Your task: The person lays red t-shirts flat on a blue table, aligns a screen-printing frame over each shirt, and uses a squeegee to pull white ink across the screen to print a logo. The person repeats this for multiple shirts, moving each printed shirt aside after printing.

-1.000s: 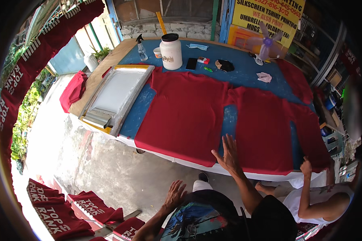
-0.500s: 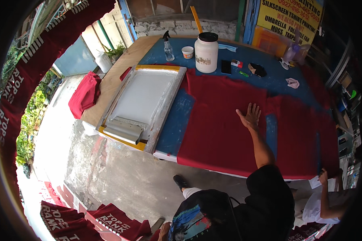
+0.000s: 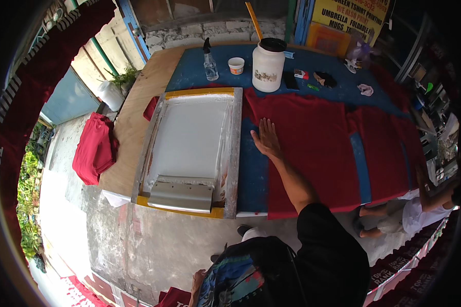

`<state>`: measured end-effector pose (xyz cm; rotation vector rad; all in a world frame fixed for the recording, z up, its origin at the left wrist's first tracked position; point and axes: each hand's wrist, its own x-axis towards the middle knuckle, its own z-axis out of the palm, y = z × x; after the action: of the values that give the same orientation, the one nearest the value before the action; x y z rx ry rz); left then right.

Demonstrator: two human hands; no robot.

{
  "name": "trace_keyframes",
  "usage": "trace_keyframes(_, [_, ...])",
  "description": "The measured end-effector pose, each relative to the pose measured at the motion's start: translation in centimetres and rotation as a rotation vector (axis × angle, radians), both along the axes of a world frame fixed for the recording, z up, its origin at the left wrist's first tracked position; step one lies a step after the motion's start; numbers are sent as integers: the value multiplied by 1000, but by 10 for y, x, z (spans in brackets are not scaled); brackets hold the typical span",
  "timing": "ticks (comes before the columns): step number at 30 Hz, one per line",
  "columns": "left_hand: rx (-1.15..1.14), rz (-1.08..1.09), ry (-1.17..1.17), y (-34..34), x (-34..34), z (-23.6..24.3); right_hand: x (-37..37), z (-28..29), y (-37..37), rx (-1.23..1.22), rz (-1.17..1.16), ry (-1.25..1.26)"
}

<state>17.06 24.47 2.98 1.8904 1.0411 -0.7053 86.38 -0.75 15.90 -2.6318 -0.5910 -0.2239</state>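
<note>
My right hand [image 3: 266, 139] lies spread, palm down, at the left edge of a plain red T-shirt [image 3: 312, 153] laid flat on the blue table top [image 3: 253, 179]. To the left of it rests a silkscreen frame [image 3: 234, 153] with a white mesh and yellow-taped ends. A wide metal squeegee [image 3: 182, 196] lies across the near end of the screen, beside smears of white ink. Low by my body, part of my left hand [image 3: 196, 281] shows near some red cloth; its fingers cannot be made out.
At the back stand a spray bottle [image 3: 210, 64], a small white tub [image 3: 236, 65] and a large white jar [image 3: 268, 66]. A second red shirt [image 3: 381, 148] lies to the right, near a person in white [image 3: 420, 215]. Folded red cloth [image 3: 95, 148] hangs at the left edge.
My right hand has slid left across the red shirt, from its right part to its left edge. My view has turned a little. The person at the right has shifted their arms.
</note>
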Motion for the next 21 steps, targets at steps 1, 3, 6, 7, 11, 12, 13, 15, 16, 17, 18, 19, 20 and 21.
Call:
trace_keyframes(1, [20, -32, -26, 23, 11, -4, -3, -2, 1, 155, 13, 7])
trace_keyframes(3, [54, -98, -111, 58, 24, -11, -15, -6, -5, 469, 92, 31])
trace_keyframes(6, [106, -162, -246, 119, 43, -2, -57, -10, -20, 960, 119, 213])
trace_keyframes(7, [120, -188, -271, 136, 51, 7, -82, -8, -29, 1009, 200, 134])
trace_keyframes(11, [101, -232, -576, 185, 90, 87, -207, 9, -17, 1178, -111, 266])
trace_keyframes(12, [64, -236, -632, 190, 101, 114, -236, 17, -7, 1031, -201, 279])
trace_keyframes(13, [24, -239, -707, 193, 115, 142, -263, 25, 4, 900, -246, 280])
trace_keyframes(15, [103, -390, -926, 191, 148, 193, -304, 43, 24, 684, -379, 307])
trace_keyframes(16, [204, -543, -1065, 190, 169, 213, -324, 50, 34, 625, -428, 312])
trace_keyframes(17, [277, -636, -1147, 188, 190, 230, -337, 59, 39, 321, -363, 337])
trace_keyframes(18, [281, -696, -1195, 184, 211, 245, -347, 63, 47, 289, -402, 408])
trace_keyframes(19, [285, -774, -1207, 182, 231, 257, -356, 65, 56, 279, -415, 439])
trace_keyframes(20, [307, -832, -1206, 178, 250, 265, -362, 67, 60, 269, -446, 478])
trace_keyframes(21, [288, -871, -1218, 176, 265, 272, -365, 68, 61, 297, -421, 505])
